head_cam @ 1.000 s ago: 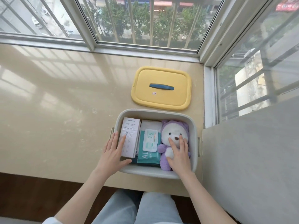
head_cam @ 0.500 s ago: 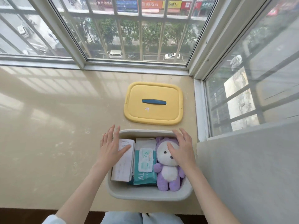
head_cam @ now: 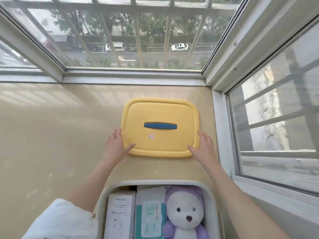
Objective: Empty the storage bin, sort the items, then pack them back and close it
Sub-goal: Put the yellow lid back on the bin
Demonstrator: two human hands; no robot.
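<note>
A person's left hand [head_cam: 115,147] and right hand [head_cam: 203,147], fingers spread wide, flank the yellow lid [head_cam: 160,128] lying flat on the counter [head_cam: 60,135] beyond the packed storage bin [head_cam: 209,192], where the tall plush bear [head_cam: 185,216] may stop the lid seating.

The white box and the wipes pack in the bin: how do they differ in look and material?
The white box is rigid cardboard with sharp edges; the wipes pack looks like soft film. The white box is plain white with small grey print; the wipes pack is teal and white with a clear flap marked 75. The white box sits at the left wall of the bin; the wipes pack lies in the middle, beside the plush bear. Both lie lengthwise, side by side.
</note>
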